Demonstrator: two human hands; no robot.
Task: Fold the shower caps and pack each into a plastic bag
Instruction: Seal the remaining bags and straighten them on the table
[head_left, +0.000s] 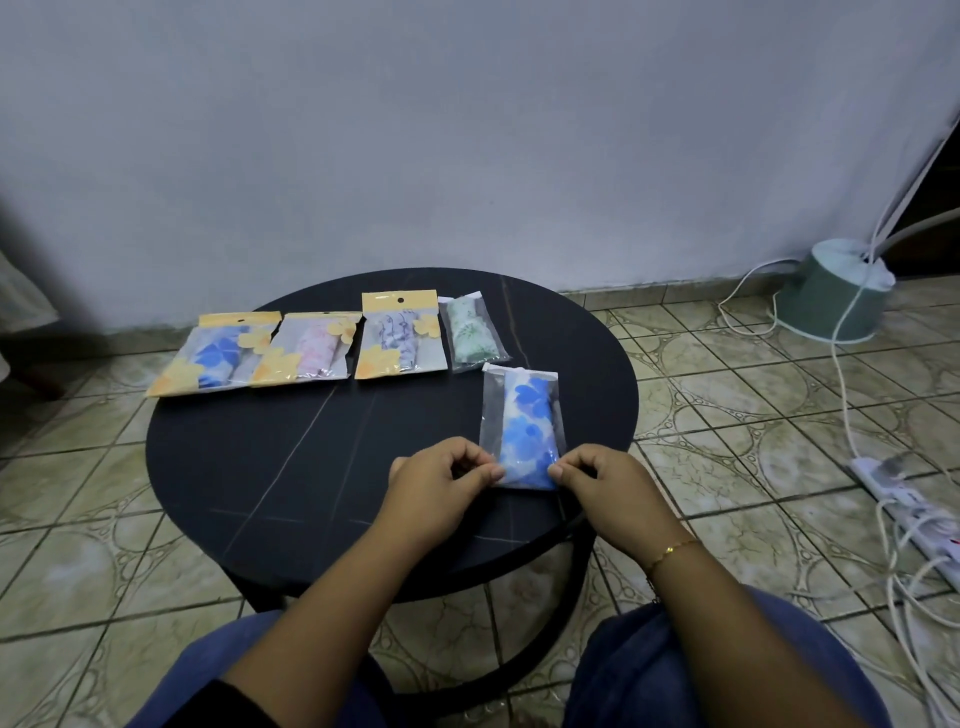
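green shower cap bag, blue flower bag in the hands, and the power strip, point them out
green shower cap bag (475, 332), head view, on the folded cap inside
blue flower bag (524, 421), head view, mid-bag on the blue print
power strip (904, 499), head view, on its white body

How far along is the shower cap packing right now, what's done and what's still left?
Done: a green-print cap in a clear bag lies at the back of the round black table. In hand: the left hand and right hand pinch the near end of the clear bag holding the blue-flower cap, which looks unsealed. Left: three caps in yellow-header retail packs look untouched.
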